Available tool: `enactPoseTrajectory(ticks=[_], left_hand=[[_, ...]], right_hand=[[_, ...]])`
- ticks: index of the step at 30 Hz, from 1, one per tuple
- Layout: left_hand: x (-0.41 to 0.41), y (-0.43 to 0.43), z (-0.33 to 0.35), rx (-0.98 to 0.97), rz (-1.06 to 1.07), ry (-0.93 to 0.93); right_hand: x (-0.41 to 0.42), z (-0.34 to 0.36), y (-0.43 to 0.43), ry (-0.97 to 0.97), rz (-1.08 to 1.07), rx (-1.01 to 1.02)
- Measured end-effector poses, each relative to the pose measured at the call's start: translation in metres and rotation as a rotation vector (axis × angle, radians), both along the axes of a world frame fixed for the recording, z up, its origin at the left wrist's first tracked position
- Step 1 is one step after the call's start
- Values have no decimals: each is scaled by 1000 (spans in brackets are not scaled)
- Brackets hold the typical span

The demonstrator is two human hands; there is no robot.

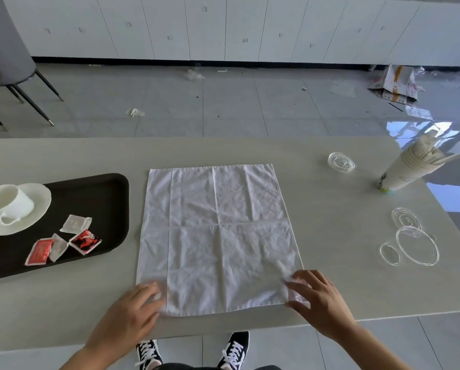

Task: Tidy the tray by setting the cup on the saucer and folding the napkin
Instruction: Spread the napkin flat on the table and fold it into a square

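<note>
A white cloth napkin (218, 236) lies spread flat on the grey table, creased into quarters. My left hand (132, 313) rests on its near left corner, fingers on the cloth. My right hand (316, 297) pinches the near right corner, where the fabric bunches slightly. On the black tray (103, 198) at the left, the white cup (8, 201) sits on the white saucer (36, 209), its handle toward me.
Red and white sachets (63, 241) lie on the tray near the saucer. At the right stand a stack of paper cups (407, 169) and several clear plastic lids (415, 244). The table's near edge runs just below my hands. A chair (7, 62) stands far left.
</note>
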State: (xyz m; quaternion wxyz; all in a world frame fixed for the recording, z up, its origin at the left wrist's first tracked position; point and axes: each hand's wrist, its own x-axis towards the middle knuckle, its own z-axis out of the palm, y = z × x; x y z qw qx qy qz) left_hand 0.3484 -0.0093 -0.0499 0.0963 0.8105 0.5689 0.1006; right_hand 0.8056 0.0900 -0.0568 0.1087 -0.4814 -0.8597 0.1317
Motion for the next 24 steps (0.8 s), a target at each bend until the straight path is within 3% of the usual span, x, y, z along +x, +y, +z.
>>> enactPoseTrajectory(ticks=[3,7,13,19,24], left_hand=[[4,-1,-3,104,79,-9],[15,7,6,74,228,-17],[20,24,16,45,264,35],[20,49,7,-166,391,19],[13,70,6,-382,535,-104]], right_hand=[[0,-3,-5,-19,12,40],[-5,-2,-7,25,-30,93],[-14,-2,-4,37,-73,135],[-11,0,-3,51,-69,59],[-5,4,-9,-26,-60,-10]])
